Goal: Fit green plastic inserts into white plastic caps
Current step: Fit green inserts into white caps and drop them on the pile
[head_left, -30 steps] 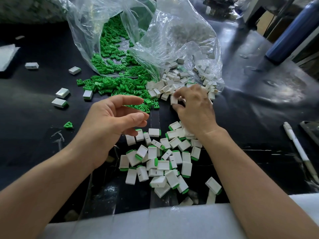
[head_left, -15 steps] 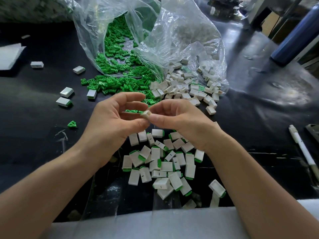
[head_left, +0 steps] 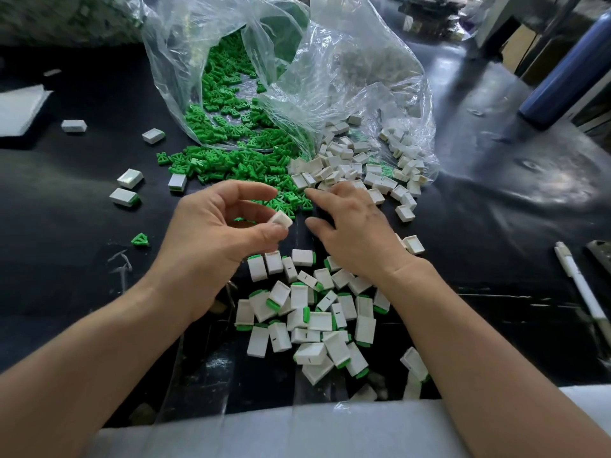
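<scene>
L hand (head_left: 211,233) pinches white cap (head_left: 281,220); R hand (head_left: 353,229), fingers loose & empty, is nearer green inserts (head_left: 231,166), just fwd of its fingertips.

- inserts (head_left: 231,166): bright green, all one shade, in bag & spilled on table
- stray insert (head_left: 140,239) at left: same green
- loose caps (head_left: 344,166): plain white
- held cap (head_left: 281,220), in left hand (head_left: 215,236): white, no green showing
- fitted caps (head_left: 310,322): white w/ green strip at one end; several w/ thin black dash on the face
- table (head_left: 66,276): black, glossy, pale glare patches at rt
- bags (head_left: 347,77): clear, see-thru, whitish creases
- pen (head_left: 578,285): white
- bottle (head_left: 568,71): dark blue
- foam sheet (head_left: 297,431), near edge: pale grey-white
</scene>
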`<move>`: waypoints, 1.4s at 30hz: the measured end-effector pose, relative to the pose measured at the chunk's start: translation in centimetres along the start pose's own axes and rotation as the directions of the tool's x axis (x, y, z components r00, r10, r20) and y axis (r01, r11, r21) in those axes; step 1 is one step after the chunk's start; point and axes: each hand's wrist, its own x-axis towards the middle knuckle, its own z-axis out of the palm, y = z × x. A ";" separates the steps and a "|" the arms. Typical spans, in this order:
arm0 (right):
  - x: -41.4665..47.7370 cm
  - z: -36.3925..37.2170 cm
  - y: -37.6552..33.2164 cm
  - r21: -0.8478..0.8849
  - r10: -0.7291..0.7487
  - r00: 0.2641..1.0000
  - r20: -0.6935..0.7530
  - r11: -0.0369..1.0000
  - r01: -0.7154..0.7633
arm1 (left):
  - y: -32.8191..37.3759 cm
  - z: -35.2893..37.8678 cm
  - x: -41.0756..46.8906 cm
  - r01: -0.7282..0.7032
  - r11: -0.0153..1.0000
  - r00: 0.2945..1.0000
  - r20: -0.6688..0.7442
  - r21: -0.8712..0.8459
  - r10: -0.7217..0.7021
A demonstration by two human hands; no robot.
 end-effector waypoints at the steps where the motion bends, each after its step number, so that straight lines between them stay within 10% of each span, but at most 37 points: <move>1: 0.0 0.0 0.0 -0.024 -0.008 1.000 0.011 1.000 0.008 | 0.0 0.0 0.0 0.001 1.000 1.000 0.002 0.000 -0.001; 12: -0.1 -0.4 0.2 -0.018 -0.051 0.994 -0.097 0.999 0.050 | -0.2 0.1 0.2 0.015 1.000 1.000 0.021 0.001 -0.016; 22: -1.9 -0.9 -2.2 0.545 -0.035 0.943 -0.332 0.809 0.222 | 0.1 0.2 0.1 0.026 1.000 1.000 0.013 -0.015 -0.026; 42: -2.1 -0.6 -2.3 0.648 -0.113 0.984 -0.137 0.741 0.175 | 0.3 0.1 0.0 0.014 0.999 1.000 -0.008 0.039 -0.014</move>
